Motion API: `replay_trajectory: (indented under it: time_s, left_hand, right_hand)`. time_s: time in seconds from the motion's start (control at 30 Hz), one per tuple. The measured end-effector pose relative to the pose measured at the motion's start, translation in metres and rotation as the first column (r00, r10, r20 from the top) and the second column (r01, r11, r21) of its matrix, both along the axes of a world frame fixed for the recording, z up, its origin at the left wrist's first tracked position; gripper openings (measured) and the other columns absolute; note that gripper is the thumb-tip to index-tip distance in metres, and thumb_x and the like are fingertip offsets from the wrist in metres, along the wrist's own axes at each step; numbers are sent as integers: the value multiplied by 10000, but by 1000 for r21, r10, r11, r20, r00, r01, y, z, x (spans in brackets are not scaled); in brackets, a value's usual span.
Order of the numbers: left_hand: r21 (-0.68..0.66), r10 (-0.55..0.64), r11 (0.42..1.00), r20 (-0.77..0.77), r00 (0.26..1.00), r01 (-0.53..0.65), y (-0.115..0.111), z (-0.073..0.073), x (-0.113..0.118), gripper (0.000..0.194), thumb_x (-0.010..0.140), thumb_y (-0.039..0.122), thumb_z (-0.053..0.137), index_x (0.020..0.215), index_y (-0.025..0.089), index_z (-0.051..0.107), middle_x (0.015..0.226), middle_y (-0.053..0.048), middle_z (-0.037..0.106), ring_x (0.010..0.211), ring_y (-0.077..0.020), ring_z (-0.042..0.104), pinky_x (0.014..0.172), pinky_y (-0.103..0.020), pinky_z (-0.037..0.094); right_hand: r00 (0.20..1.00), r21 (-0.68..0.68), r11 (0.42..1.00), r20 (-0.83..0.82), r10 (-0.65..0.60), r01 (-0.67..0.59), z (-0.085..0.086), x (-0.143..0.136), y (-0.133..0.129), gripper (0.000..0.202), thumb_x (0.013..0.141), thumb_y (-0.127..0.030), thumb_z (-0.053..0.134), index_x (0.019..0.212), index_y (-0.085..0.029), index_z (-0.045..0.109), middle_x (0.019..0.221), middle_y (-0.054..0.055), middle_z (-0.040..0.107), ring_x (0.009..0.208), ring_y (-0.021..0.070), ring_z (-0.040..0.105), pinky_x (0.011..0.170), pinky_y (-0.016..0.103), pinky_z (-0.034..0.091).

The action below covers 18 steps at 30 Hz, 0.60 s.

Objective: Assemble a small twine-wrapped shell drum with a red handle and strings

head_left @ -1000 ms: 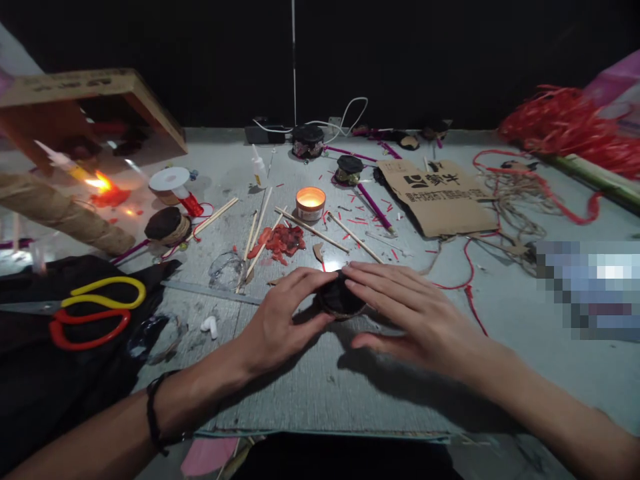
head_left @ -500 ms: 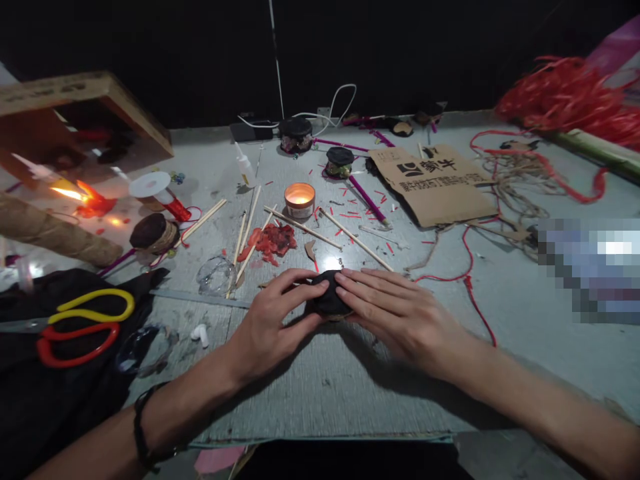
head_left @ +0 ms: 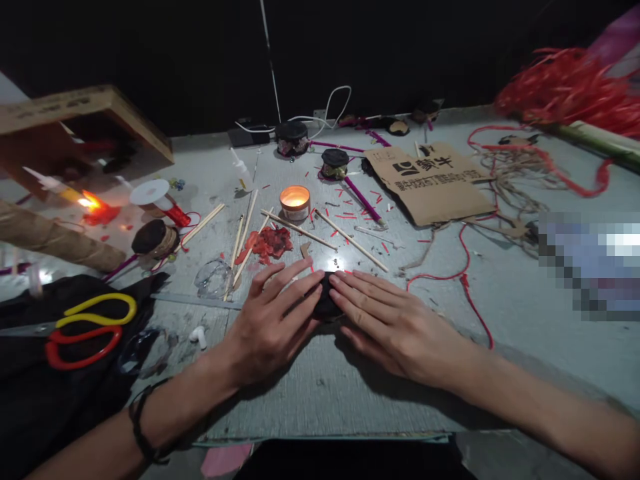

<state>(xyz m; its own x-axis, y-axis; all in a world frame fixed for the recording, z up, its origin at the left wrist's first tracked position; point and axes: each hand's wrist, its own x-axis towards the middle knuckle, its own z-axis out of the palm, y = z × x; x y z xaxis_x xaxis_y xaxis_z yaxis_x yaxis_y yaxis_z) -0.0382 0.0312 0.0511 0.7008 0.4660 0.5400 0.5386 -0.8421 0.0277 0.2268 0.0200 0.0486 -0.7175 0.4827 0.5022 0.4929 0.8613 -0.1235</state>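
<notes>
A small round drum (head_left: 327, 303) with a black cloth top lies on the table in front of me, mostly covered by my fingers. My left hand (head_left: 270, 320) grips its left side, fingertips on the black top. From the right, my right hand (head_left: 397, 320) lays its fingers side by side over the top edge, the thumb lower on the near side. Beyond the hands are a lump of red wax (head_left: 273, 244), several thin wooden sticks (head_left: 300, 230) and a burning tealight candle (head_left: 295, 202).
Scissors (head_left: 93, 330) lie on black cloth (head_left: 65, 393) at left, by a metal ruler (head_left: 195, 301). A flame (head_left: 90, 200) burns near a thread spool (head_left: 150, 193). Similar drums (head_left: 334, 163) with purple sticks stand farther back. Torn cardboard (head_left: 430, 183) and tangled cord (head_left: 520, 173) lie right.
My left hand's fingers have shifted and spread farther over the drum's top, with the hand turned more palm-down. My right hand stays on the drum. The view has shifted slightly.
</notes>
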Motion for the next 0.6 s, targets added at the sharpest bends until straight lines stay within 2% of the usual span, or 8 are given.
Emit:
replay_trajectory:
  time_s: [0.1,0.2,0.33,0.43,0.6]
  left_hand:
    - [51,-32,998,-60,998,35,-2,0,0,323,1037,70,602,1351,109,667,1402,-182,753,1378,-321,659,1212,-543,464]
    - [47,-53,997,-60,997,56,-4,-1,0,334,1029,38,577,1347,60,676,1404,-222,738,1361,-341,669,1190,-548,511]
    - [28,-84,996,-79,993,86,-7,-2,1,399,1023,-1,509,1402,-6,634,1483,-273,679,1494,-379,577,1218,-572,531]
    - [-13,-108,994,-101,989,108,-8,-1,1,442,1038,-3,452,1458,-11,589,1527,-277,651,1569,-364,504,1242,-581,526]
    - [-20,-81,997,-67,995,79,-5,-1,2,397,1035,90,638,1426,19,622,1484,-263,694,1471,-367,621,1238,-580,541]
  right_hand:
    - [1000,12,1000,3,3,-3,-1,0,1,383,1087,-145,562,1416,27,660,1470,260,691,1439,320,633,1219,513,526]
    - [1000,15,1000,-4,4,-4,-3,0,2,380,1091,-146,567,1414,33,658,1464,260,697,1436,319,636,1225,512,519]
    - [1000,-9,1000,-22,2,-2,-4,-1,1,377,1089,-135,576,1410,47,656,1468,292,681,1447,333,621,1225,531,515]
    - [999,-22,1000,-32,-1,1,-4,-1,1,372,1090,-139,571,1413,23,656,1463,273,688,1449,312,623,1220,523,523]
    - [1000,-7,1000,-7,28,-28,-4,4,5,416,1044,-120,631,1434,25,646,1502,258,664,1463,326,609,1241,527,502]
